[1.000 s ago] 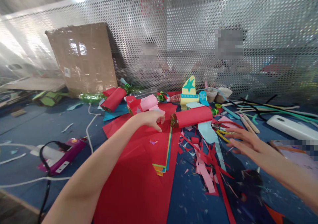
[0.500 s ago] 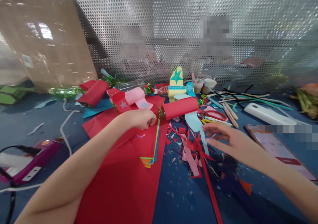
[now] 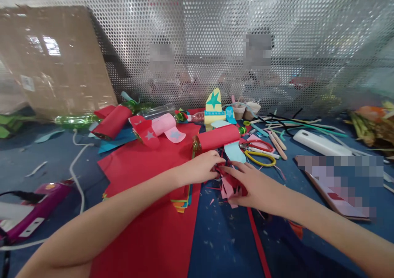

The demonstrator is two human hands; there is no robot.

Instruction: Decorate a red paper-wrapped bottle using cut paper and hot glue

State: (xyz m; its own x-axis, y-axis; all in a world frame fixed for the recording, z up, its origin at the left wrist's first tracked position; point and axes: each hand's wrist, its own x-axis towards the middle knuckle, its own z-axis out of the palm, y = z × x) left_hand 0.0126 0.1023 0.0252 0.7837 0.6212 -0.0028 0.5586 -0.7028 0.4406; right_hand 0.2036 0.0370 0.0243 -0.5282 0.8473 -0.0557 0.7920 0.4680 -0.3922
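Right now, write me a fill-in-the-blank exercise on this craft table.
1. Both hands, left hand and right hand, meet on a pile of red and ____ paper scraps.
2. The yellow-handled scissors lie ____ of the right hand.
3. The red paper-wrapped plastic bottle has a ____ cap.

Missing words: pink; beyond; green

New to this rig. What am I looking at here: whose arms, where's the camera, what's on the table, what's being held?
No machine here: these are a person's own bare arms, filmed by one camera worn on their head, looking forward and down. The left hand and right hand meet over a pile of red and pink paper scraps and close around it. Whether either truly grips any, I cannot tell. They work on a blue table beside a large red paper sheet. Behind lie a bottle wrapped in red paper, scissors and a purple glue gun. A perforated metal screen backs the table.
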